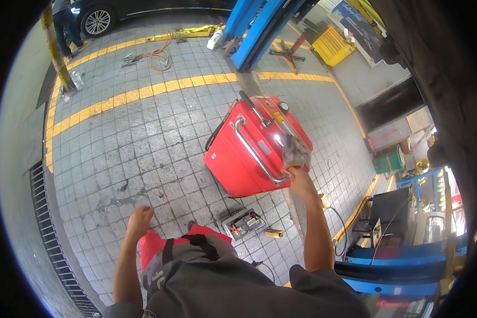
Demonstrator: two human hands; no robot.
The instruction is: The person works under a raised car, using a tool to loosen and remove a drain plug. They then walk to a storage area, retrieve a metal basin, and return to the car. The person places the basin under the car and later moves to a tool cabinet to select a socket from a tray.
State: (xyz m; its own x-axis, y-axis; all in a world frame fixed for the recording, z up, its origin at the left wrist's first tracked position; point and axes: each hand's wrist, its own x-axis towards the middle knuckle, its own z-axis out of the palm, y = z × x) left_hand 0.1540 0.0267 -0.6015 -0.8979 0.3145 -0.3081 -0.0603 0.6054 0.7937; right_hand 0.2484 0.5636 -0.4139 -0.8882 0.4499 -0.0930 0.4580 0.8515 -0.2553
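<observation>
Our right hand [300,182] grips a grey cloth [297,152] over the red machine [233,166]. At near left, our left hand [139,221] is curled, well apart from it.

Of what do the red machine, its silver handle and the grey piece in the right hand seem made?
Red machine: probably painted metal, glossy, by its flat panels and bright highlight; plastic parts possible. Handle: likely chromed or polished metal, by its shiny streaks. Grey piece: perhaps cloth, dull, by its soft crumpled look; plastic film possible.
</observation>
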